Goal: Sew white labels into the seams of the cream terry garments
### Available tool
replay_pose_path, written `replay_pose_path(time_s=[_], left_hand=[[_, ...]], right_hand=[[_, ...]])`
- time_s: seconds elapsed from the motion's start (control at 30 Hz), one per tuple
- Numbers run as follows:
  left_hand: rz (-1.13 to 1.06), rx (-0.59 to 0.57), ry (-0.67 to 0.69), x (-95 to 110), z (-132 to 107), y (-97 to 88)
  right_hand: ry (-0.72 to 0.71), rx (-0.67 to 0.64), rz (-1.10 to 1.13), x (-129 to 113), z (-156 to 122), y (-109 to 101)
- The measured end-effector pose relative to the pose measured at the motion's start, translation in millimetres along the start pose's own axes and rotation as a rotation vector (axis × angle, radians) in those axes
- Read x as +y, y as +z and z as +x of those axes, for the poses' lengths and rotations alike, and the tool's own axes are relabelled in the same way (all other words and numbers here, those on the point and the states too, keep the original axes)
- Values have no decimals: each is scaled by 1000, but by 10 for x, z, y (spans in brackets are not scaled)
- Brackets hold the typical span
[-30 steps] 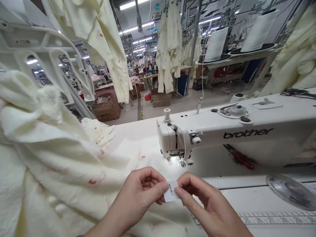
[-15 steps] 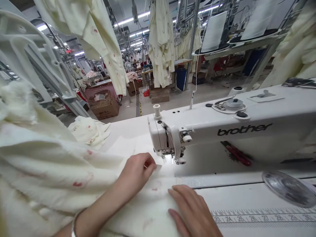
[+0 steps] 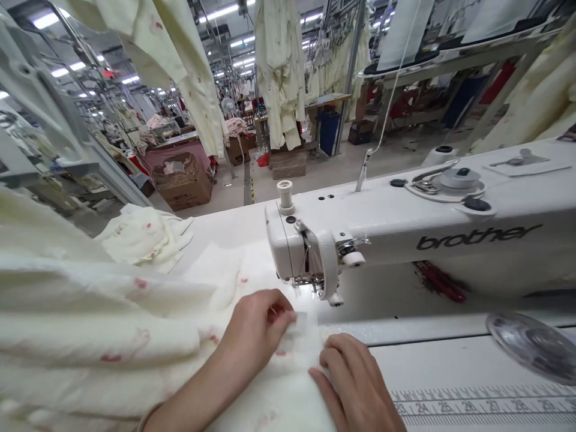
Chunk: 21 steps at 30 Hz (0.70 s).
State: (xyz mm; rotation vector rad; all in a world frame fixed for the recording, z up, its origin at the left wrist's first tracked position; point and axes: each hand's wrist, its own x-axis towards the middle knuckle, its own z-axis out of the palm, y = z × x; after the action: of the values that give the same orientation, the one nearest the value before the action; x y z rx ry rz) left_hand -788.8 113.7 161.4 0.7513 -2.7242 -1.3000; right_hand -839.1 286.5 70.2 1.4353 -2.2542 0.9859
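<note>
My left hand point(image 3: 261, 324) is pinched on a small, pale, see-through tab point(image 3: 307, 324), just in front of the presser foot area of the white sewing machine point(image 3: 310, 252). Cream fabric with faint red prints point(image 3: 171, 342) lies under that hand and spreads left across the table. My right hand point(image 3: 355, 378) rests at the fabric's right edge, thumb apart from its bent fingers. The needle is too small to make out, and the machine's lamp lights the cloth beneath it.
Red-handled snips point(image 3: 443, 283) lie under the machine arm. A clear round plastic piece point(image 3: 531, 345) sits at the right, above a printed ruler point(image 3: 486, 402). A crumpled cream bundle point(image 3: 141, 237) lies at the table's left. Thread cones point(image 3: 405, 36) stand behind; garments point(image 3: 281, 72) hang beyond.
My left hand has drawn slightly back from the machine with the tab, which shows more now. My right hand's fingers have bent more at the fabric edge. The view has shifted a little.
</note>
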Motion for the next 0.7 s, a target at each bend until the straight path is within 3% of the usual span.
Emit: replay_pose_path(time_s=[0.07, 0.13, 0.27, 0.7], left_hand=[[-219, -133, -169, 11, 14, 107], [-293, -158, -257, -30, 65, 207], [-205, -117, -282, -110, 165, 290], [-89, -116, -279, -96, 195, 290]], right_hand=[[-26, 41, -48, 25, -63, 19], [-34, 32, -87, 39, -100, 23], [-17, -23, -91, 44, -109, 11], [-8, -60, -125, 23, -116, 25]])
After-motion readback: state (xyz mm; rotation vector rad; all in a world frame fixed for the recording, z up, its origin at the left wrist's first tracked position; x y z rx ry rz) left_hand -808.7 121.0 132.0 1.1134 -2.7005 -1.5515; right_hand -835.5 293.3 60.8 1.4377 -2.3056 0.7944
